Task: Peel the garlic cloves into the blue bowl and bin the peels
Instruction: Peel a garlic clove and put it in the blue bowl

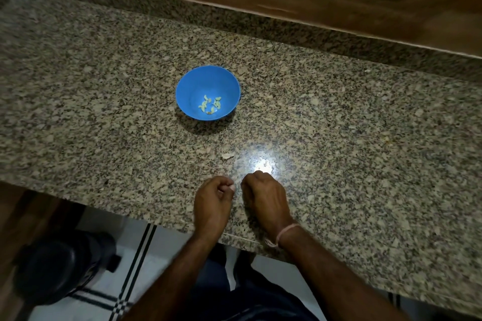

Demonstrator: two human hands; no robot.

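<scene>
A speckled granite counter [104, 91] runs along a wooden wall. On the floor at lower left sits a dark round thing [52, 268], possibly the bin. The blue bowl [193, 81] stands upright mid-counter, mouth up, with peeled cloves [210, 105] lying in its bottom, pointing every way.

At the near edge, the left hand [212, 198] is curled, pinching a pale bit [231, 187], either peel or clove. One peel scrap [227, 156] lies between bowl and hands, its long axis roughly left-right. The right hand [263, 195] is curled, knuckles up; I cannot tell what it holds.

Gathering well likely means nipping the scrap by one end.
</scene>
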